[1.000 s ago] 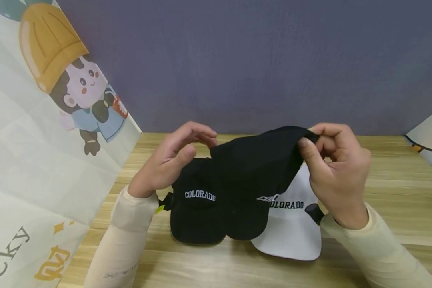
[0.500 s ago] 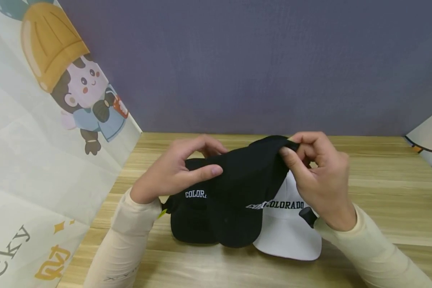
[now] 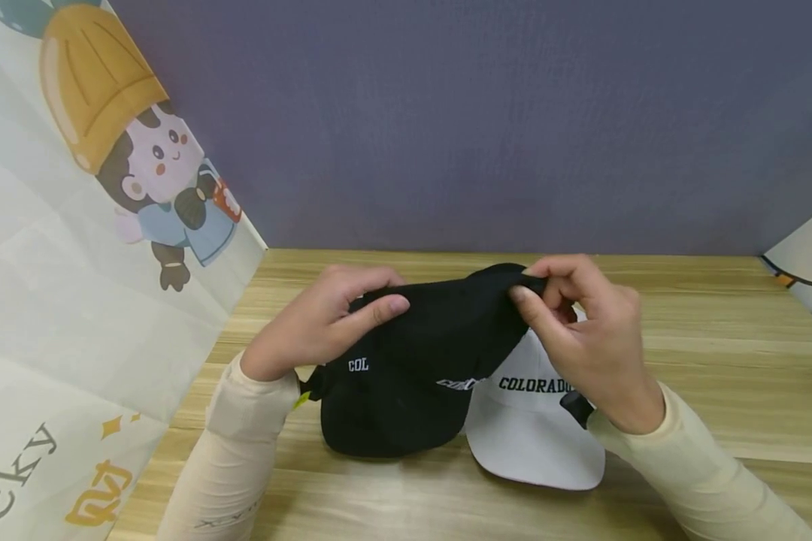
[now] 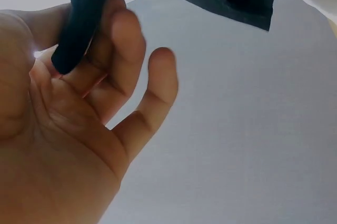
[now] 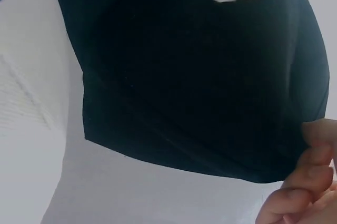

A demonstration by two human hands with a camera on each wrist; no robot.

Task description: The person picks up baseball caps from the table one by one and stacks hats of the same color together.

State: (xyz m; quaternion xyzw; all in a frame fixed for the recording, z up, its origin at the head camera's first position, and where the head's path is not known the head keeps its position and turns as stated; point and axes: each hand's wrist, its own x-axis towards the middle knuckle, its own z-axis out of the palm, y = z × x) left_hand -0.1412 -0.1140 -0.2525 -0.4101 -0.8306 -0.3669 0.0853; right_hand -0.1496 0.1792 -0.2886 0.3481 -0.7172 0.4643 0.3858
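My right hand [image 3: 592,338] pinches the raised back edge of a black cap [image 3: 446,323] between thumb and fingers. At that cap's left edge, my left hand [image 3: 321,323] holds on with the thumb in front and the fingers behind. In the left wrist view a dark strip of fabric [image 4: 79,29] passes between thumb and curled fingers. The held cap tilts over a second black cap [image 3: 357,376], leaving only the letters COL of its lettering showing. A white COLORADO cap [image 3: 541,432] lies just right, partly covered. White lettering marks the held cap [image 5: 200,87] in the right wrist view.
All the caps are on a wood-grain table [image 3: 737,361]. A blue-grey wall [image 3: 480,135] rises behind it. On the left stands a pale panel [image 3: 40,315] printed with a cartoon figure, and another pale panel [image 3: 808,248] is at the right.
The held black cap has moved left and down, so its brim now overlaps the left black cap. My left hand has taken hold of its edge. More of the white cap shows.
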